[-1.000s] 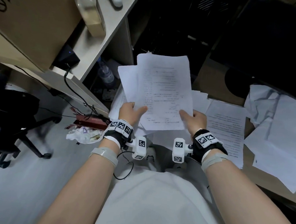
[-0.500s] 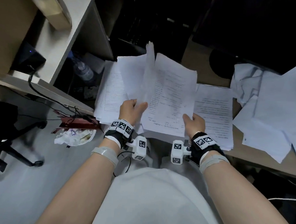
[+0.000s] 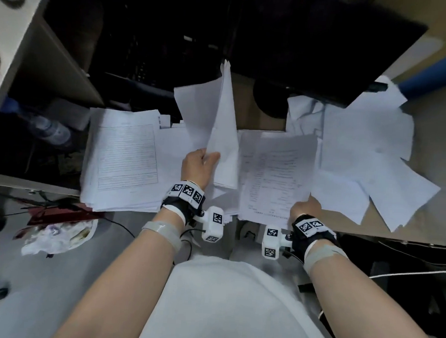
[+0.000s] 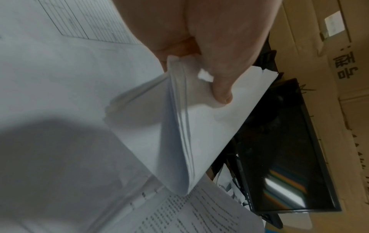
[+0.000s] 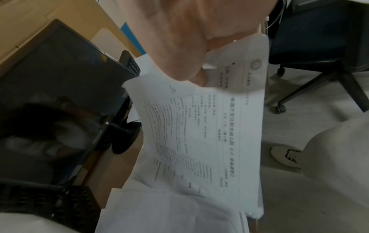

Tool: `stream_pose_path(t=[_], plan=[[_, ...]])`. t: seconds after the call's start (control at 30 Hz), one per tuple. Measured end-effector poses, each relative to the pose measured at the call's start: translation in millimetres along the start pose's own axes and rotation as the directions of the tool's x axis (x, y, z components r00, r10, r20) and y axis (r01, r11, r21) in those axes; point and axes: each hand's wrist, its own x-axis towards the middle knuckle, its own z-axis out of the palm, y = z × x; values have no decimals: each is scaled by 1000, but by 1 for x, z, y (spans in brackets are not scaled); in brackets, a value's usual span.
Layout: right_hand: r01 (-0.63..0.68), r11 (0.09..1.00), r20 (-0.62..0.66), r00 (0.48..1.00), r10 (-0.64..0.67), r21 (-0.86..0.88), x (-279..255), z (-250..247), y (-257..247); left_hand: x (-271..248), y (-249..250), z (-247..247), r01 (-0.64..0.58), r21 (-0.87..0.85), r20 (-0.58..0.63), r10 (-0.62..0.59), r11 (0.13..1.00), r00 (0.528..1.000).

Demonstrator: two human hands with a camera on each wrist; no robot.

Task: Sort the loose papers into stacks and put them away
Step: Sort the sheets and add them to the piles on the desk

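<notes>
just beyond the right hand [image 3: 306,208] pinching a printed sheet [image 3: 276,174] lies its stack [image 3: 319,150], long axis away; left hand [image 3: 197,167] grips a bundle [image 3: 223,132].

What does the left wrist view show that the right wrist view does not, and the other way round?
Only the left wrist view shows the left hand pinching a bundle of blank sheets by the thumb, and the form with ruled lines. Only the right wrist view shows the right hand holding the printed sheet, an office chair and a white shoe. Both show the dark monitor and cardboard behind it.
</notes>
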Motion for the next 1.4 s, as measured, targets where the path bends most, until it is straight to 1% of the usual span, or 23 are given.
stream_pose_path(t=[0.17, 0.23, 0.37, 0.4, 0.47, 0.53, 0.57, 0.6, 0.63, 0.67, 0.7, 0.73, 0.77, 0.8, 0.83, 0.9, 0.93, 1.0, 1.1, 1.2, 1.33, 1.37, 1.4], plan=[[-16, 998, 107, 994, 22, -61, 36, -1, -2, 5, 4, 23, 29, 25, -47, -27, 999, 999], [11, 990, 143, 990, 9, -138, 45, -3, -9, 3, 7, 30, 48, 43, -64, -46, 998, 997], [119, 975, 263, 963, -67, -186, 68, 1, -14, -9, 11, 44, 113, 44, -130, -106, 993, 986], [126, 970, 282, 957, -63, -210, 73, 4, -14, -13, 12, 47, 122, 48, -161, -113, 991, 980], [134, 956, 274, 960, -59, -261, 72, 1, -20, -20, 14, 55, 133, 28, -214, -124, 991, 969], [180, 956, 252, 960, -119, -233, 71, -5, -34, -24, 18, 66, 126, 8, -235, -121, 992, 965], [237, 957, 273, 944, -186, -169, 72, -10, -44, -26, 20, 73, 121, 2, -237, -117, 993, 964], [289, 955, 350, 903, -250, -64, 73, -15, -56, -27, 23, 80, 118, -5, -235, -116, 993, 965], [332, 941, 453, 829, -327, 71, 76, -18, -68, -29, 26, 88, 114, -14, -232, -114, 993, 966], [344, 920, 557, 733, -390, 190, 75, -24, -81, -30, 30, 95, 112, -17, -228, -113, 994, 967], [346, 897, 633, 636, -441, 277, 71, -31, -95, -31, 35, 101, 111, -17, -221, -112, 994, 969], [357, 873, 679, 552, -484, 331, 67, -38, -107, -32, 40, 107, 111, -15, -217, -111, 994, 970], [384, 837, 696, 473, -540, 389, 63, -44, -118, -32, 46, 113, 109, -18, -216, -110, 994, 970], [401, 812, 705, 415, -574, 425, 57, -50, -125, -32, 53, 116, 125, -49, -215, -132, 991, 968], [419, 788, 709, 369, -602, 451, 54, -54, -131, -31, 58, 119, 151, -116, -215, -173, 982, 961], [457, 763, 716, 320, -621, 457, 52, -61, -135, -31, 67, 122, 168, -268, -198, -225, 948, 954], [478, 750, 721, 294, -628, 458, 53, -64, -135, -32, 71, 122, 162, -301, -196, -228, 940, 954], [511, 727, 732, 247, -635, 458, 53, -73, -138, -32, 75, 123, 141, -300, -212, -210, 943, 954], [534, 707, 738, 210, -642, 463, 60, -78, -136, -32, 81, 129, 81, -267, -230, -145, 960, 962], [555, 696, 747, 187, -638, 455, 59, -83, -133, -32, 86, 134, 31, -227, -223, -83, 973, 971], [526, 677, 744, 117, -657, 515, 59, -91, -125, -32, 93, 138, 24, -246, -264, -91, 969, 960], [517, 683, 743, 127, -657, 515, 59, -91, -124, -31, 94, 140, 25, -236, -274, -92, 971, 957], [506, 699, 742, 159, -652, 505, 60, -93, -122, -32, 95, 142, 36, -222, -287, -101, 974, 953]])
